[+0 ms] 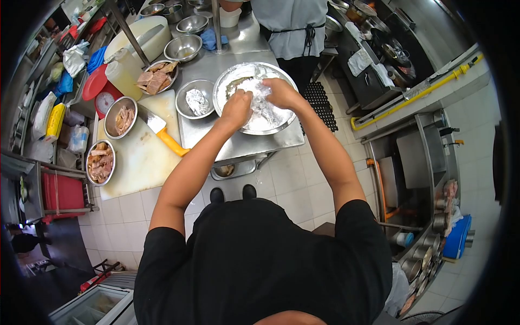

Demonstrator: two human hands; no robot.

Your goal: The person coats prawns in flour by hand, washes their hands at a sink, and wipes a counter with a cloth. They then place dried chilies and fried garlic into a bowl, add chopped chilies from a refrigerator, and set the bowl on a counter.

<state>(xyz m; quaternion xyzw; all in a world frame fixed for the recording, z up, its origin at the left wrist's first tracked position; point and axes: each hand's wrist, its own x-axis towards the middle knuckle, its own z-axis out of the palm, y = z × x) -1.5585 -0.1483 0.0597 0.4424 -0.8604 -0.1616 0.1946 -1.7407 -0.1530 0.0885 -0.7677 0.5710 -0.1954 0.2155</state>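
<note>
Our wearer: black top (pixel 260 254), short sleeves (pixel 160 257).
We note plain dark cloth, hems above the elbows, dark round-toed footwear (pixel 249 192).

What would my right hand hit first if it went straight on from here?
Your right hand would probably meet the white powder in the large metal bowl, though depth there is unclear.

From my remote post, I view a co-worker (pixel 292 27) in gray, dark strings tied behind, near a black mat (pixel 320 108). A yellow pipe (pixel 428 90) lines the wall near a steel sink (pixel 416 153); a red scale (pixel 105 102) stands beside a jug (pixel 122 81) of yellowish liquid.
</note>
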